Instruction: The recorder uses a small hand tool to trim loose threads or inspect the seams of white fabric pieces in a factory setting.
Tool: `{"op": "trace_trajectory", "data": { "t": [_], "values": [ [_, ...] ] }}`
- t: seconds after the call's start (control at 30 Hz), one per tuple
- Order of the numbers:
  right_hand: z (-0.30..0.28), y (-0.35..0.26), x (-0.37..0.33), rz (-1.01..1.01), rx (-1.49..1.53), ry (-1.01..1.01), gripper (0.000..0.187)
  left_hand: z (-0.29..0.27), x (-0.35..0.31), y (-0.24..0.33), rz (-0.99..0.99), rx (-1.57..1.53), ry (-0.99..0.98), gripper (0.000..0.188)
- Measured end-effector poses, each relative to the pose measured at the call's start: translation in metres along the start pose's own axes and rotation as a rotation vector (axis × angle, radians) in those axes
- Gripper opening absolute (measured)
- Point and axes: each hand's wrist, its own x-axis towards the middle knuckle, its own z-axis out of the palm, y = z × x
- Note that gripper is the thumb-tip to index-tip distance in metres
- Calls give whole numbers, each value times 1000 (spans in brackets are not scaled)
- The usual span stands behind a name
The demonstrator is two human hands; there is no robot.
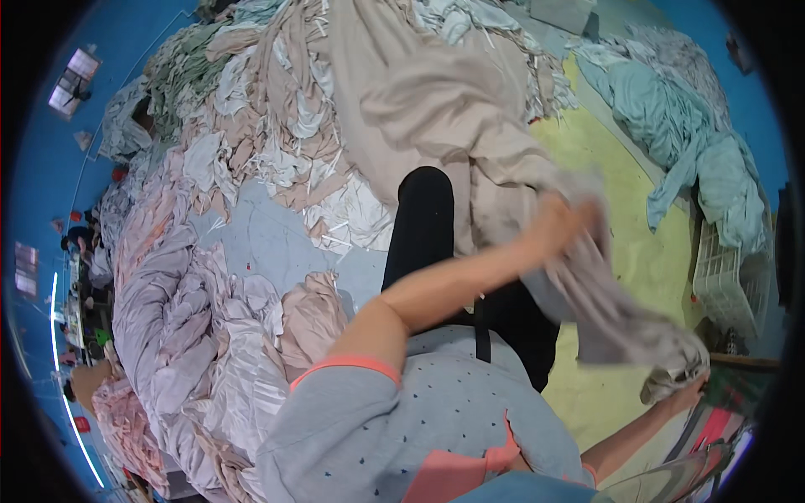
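A long beige cloth [453,101] stretches from the far pile toward me, its near part lifted and smeared by motion. My left hand [572,220], reaching across my body, is closed around it. From there the cloth runs down to the right, looking greyer, to my right hand [694,391], which grips its bunched end. Most of the right hand's fingers are hidden by folds. Between the two hands the cloth hangs in a loose band above the yellow floor covering [608,356]. My black-trousered knee [425,197] is just left of the cloth.
Beige and white fabric scraps [293,159] heap up ahead. Lilac and pink cloth [176,310] piles along my left. At the right, light teal fabric [662,109] drapes toward a white plastic crate [725,281]. Grey-blue floor [260,235] shows between the heaps.
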Motion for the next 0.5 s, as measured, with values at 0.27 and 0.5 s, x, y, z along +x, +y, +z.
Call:
{"op": "trace_trajectory", "data": {
  "t": [0.27,0.5],
  "values": [
    [94,-45,-14,-140,-72,-358,37,-203,81,50,274,-365,579,13],
    [270,-132,-149,18,552,-830,21,-507,30,56,29,-406,902,30]
  ]
}}
